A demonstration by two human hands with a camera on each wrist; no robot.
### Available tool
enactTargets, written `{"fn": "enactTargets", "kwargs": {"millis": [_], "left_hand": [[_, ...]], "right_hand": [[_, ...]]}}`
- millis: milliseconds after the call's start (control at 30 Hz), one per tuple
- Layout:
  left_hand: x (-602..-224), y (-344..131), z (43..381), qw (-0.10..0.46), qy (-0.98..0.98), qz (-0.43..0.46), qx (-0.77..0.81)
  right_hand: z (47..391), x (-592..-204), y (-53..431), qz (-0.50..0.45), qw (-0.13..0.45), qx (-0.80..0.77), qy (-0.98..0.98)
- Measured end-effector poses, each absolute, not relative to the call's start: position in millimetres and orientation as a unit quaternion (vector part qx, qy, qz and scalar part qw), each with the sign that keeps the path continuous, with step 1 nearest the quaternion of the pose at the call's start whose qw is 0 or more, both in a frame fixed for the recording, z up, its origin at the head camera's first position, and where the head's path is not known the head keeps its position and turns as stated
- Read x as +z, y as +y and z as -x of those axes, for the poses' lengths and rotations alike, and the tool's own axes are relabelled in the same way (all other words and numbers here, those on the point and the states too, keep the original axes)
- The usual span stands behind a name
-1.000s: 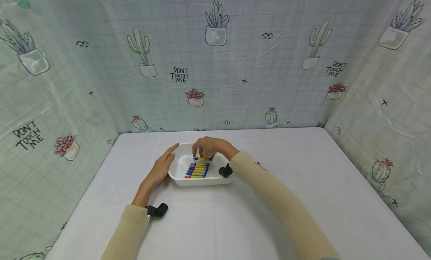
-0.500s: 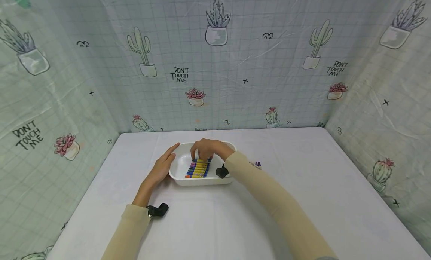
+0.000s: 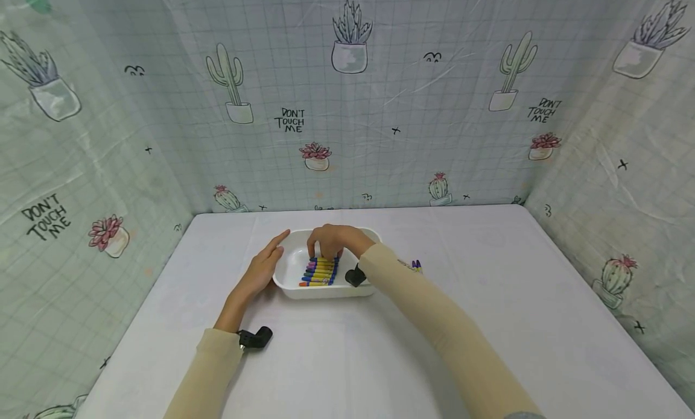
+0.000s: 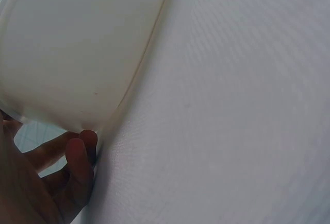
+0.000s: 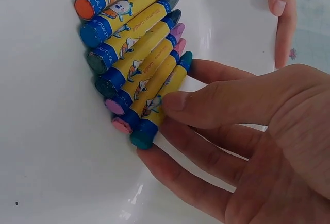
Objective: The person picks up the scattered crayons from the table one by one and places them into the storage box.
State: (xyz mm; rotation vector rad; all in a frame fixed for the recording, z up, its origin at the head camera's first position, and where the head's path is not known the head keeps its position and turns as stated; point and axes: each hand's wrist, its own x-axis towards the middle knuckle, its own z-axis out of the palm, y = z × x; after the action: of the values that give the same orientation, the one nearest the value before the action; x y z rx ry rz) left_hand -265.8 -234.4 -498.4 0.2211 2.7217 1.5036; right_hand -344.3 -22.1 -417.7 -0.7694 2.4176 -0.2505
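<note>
A white tray point(image 3: 326, 293) holds a row of several yellow-wrapped oil pastels point(image 3: 319, 274), laid side by side. My right hand point(image 3: 333, 239) reaches into it from the right. In the right wrist view, the thumb and fingers pinch a teal oil pastel point(image 5: 174, 81) at the row's end, next to a pink one. The orange oil pastel point(image 5: 98, 2) lies at the other end. My left hand point(image 3: 259, 273) rests at the tray's left end with its fingers extended along the rim. Its fingertips point(image 4: 77, 154) touch the tray's outer wall in the left wrist view.
Purple-tipped sticks point(image 3: 416, 266) lie on the white-covered table point(image 3: 304, 371), right of the tray, partly hidden by the right sleeve point(image 3: 434, 322). A printed cloth point(image 3: 358, 105) hangs behind and at both sides. Each wrist carries a black camera point(image 3: 255, 337).
My right hand has moved the teal oil pastel toward me, from a gap behind the row to lie against it. The right forearm has shifted slightly left; the left hand stays put.
</note>
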Motion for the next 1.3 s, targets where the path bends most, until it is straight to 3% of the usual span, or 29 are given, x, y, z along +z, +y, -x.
{"fn": "enactTargets", "kwargs": {"millis": [800, 1067, 1300], "left_hand": [[-497.2, -232.1, 265.6, 0.012, 0.874, -0.069, 0.480], [-500.3, -232.0, 263.6, 0.011, 0.875, -0.065, 0.479], [-497.5, -232.8, 262.6, 0.010, 0.876, -0.061, 0.478]], "right_hand": [[335.9, -404.1, -12.1, 0.302, 0.297, -0.097, 0.901], [325.9, -389.9, 29.8, 0.361, 0.229, -0.167, 0.888], [315.3, -383.4, 91.6, 0.326, 0.153, -0.233, 0.903]]}}
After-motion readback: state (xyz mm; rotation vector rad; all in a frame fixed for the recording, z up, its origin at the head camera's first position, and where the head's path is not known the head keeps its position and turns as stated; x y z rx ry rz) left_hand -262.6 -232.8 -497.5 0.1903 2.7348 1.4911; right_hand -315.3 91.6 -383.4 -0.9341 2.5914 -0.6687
